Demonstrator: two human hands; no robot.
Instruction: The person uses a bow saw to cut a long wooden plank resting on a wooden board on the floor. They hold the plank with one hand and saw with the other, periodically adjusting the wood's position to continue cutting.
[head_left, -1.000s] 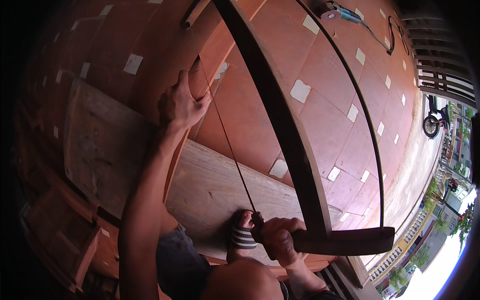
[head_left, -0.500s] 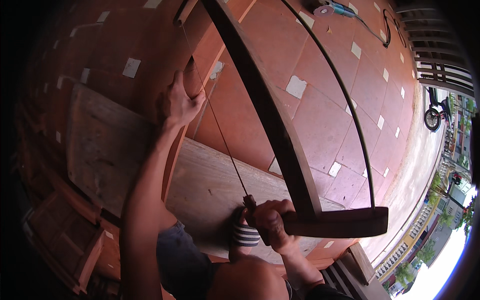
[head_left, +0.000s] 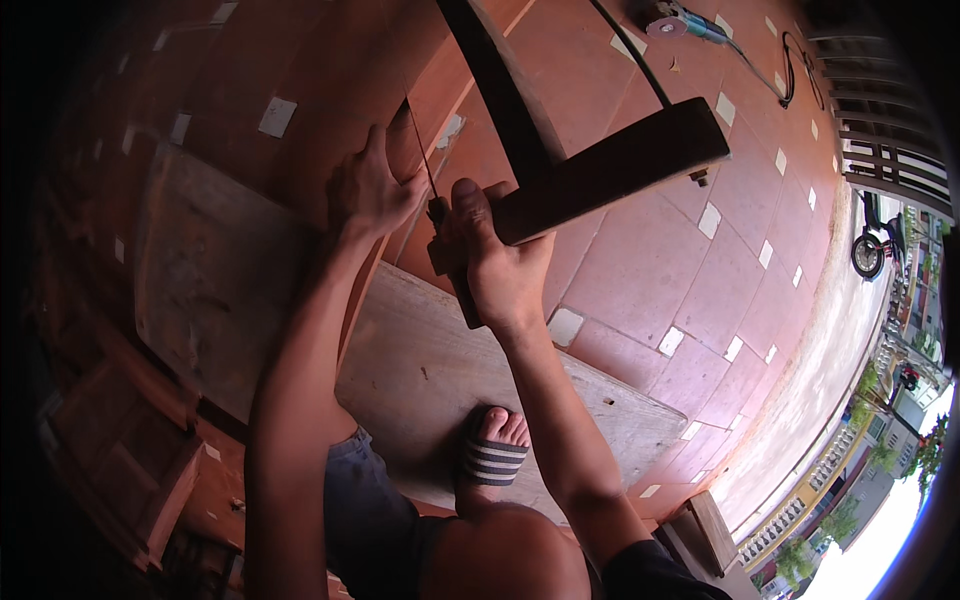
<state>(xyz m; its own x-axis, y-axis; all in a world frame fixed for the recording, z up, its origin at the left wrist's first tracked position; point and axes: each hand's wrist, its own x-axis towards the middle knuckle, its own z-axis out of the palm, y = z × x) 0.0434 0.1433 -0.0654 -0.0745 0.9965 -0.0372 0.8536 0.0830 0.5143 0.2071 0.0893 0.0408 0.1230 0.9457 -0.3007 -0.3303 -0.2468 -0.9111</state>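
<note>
A dark wooden frame saw (head_left: pixel 620 165) slants across the upper middle. Its handle end is wrapped by my right hand (head_left: pixel 505 270), which is closed just right of my left hand. The thin saw blade (head_left: pixel 421 142) runs up and away from that grip, against a reddish wooden board (head_left: pixel 450 75). My left hand (head_left: pixel 368 192) is closed over the board beside the blade, thumb toward the cut; its other fingers are partly hidden. A dark notch or slit shows in the board just ahead of the left hand. The saw's far end is out of view.
Under the board lies a wide weathered plank (head_left: pixel 430 340), with my foot in a striped sandal (head_left: pixel 495 460) on it. An angle grinder (head_left: pixel 690 24) and its cord lie on the tiled floor (head_left: pixel 640 260). Slatted furniture (head_left: pixel 890 130) and a motorbike (head_left: pixel 870 250) are at right.
My right hand has pushed the saw forward and up, from near my knee to beside my left hand. The left hand keeps its hold on the board. My sandalled foot is now uncovered.
</note>
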